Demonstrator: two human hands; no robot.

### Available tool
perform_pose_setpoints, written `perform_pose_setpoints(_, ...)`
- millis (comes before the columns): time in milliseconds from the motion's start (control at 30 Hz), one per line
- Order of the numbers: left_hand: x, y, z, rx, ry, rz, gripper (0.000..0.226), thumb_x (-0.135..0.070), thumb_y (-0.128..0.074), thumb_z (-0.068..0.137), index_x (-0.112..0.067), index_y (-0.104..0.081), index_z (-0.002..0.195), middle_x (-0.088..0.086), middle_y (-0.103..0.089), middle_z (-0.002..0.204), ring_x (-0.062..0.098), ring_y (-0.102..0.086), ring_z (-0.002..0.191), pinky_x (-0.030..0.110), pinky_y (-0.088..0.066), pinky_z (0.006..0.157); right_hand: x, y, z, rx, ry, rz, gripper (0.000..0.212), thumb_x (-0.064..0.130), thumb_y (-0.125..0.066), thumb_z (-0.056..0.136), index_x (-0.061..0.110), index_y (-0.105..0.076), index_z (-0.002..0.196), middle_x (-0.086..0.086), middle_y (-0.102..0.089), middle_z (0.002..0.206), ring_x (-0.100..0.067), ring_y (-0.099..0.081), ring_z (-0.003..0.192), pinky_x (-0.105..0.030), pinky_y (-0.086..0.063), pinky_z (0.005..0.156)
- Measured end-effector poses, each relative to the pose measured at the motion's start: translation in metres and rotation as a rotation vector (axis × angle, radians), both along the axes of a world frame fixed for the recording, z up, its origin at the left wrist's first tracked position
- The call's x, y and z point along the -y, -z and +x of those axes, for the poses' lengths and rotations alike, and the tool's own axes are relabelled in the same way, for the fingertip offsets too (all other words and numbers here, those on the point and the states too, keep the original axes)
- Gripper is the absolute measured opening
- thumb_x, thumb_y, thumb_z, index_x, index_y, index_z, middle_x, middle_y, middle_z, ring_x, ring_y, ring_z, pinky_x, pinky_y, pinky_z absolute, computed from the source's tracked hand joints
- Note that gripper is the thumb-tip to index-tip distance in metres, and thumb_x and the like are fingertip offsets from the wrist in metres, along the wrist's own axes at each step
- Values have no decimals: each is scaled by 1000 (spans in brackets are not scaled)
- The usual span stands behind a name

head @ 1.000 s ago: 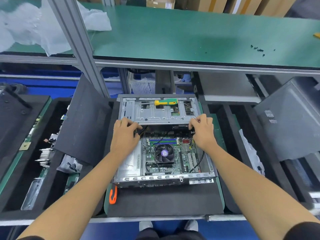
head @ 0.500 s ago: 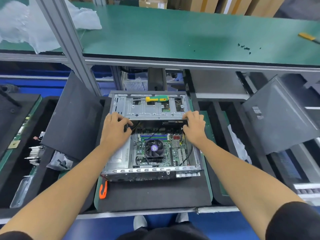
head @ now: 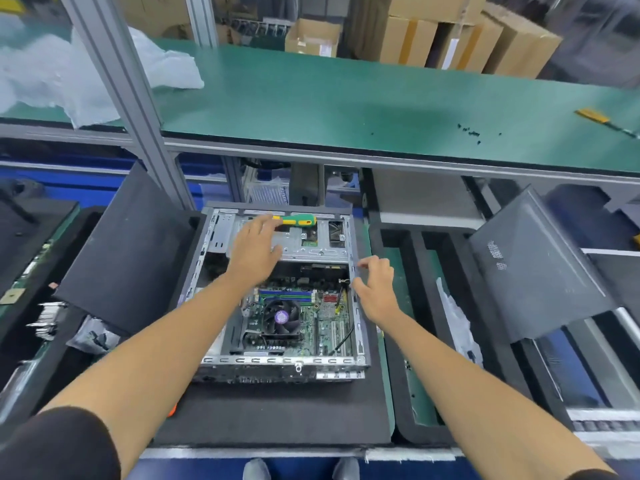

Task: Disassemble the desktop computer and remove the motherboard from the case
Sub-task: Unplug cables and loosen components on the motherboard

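An open desktop case (head: 284,362) lies flat on a black foam mat (head: 277,414). Inside it sits the green motherboard (head: 325,327) with a black CPU fan (head: 281,318) and blue-green memory sticks. At the far end of the case, a silver drive cage (head: 311,249) carries a green-and-yellow screwdriver (head: 299,221). My left hand (head: 254,249) hovers over the drive cage with fingers spread, its fingertips near the screwdriver's handle. My right hand (head: 375,287) is at the case's right wall, fingers loosely bent and holding nothing.
A black side panel (head: 131,251) leans at the left and another (head: 533,271) at the right. Several small black screws (head: 471,133) lie on the green shelf (head: 346,102) above. A grey upright post (head: 138,109) stands at the back left. Cardboard boxes (head: 450,39) stand behind.
Both hands have let go of the drive cage's near edge. My left hand has moved forward over the cage toward the screwdriver; my right hand has drawn back to the case's right wall.
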State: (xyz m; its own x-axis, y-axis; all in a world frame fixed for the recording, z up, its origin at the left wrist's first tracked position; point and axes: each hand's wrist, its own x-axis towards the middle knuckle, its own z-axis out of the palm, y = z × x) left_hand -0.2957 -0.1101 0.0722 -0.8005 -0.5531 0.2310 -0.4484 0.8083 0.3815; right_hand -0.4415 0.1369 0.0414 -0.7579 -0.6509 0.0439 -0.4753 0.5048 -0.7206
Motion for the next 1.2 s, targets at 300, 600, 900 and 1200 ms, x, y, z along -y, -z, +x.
perform_pose_setpoints(300,20,-14,-46,192,-134,-21,52,-9,-61,96,-22,-47,144,11,-54,132,28,-54,117,41,-45,103,23,-7,1,-240,-103,156,27,23,-64,87,26,-52,111,6,-38,112,-14,-28,102,-33,-30,87)
perform_pose_setpoints(600,-7,6,-23,-168,-210,217,45,16,-49,89,-7,-66,124,12,-58,110,25,-61,99,27,-49,85,40,-11,3,-246,-211,144,37,19,-62,87,26,-47,119,10,-35,112,-12,-30,103,-39,-36,95)
perform_pose_setpoints(900,-63,11,11,-353,9,480,28,10,-62,90,-7,-71,110,2,-67,95,-6,-60,86,4,-43,79,68,-53,6,121,-207,-267,23,22,-58,86,42,-48,94,-5,-61,69,-19,-59,49,-31,-47,49)
perform_pose_setpoints(1200,-65,34,6,-197,108,771,22,-4,-74,88,-16,-66,105,0,-68,89,-1,-61,77,13,-49,75,81,-61,2,-115,-312,21,13,36,-59,82,28,-50,84,3,-60,64,-11,-52,55,-34,-41,51)
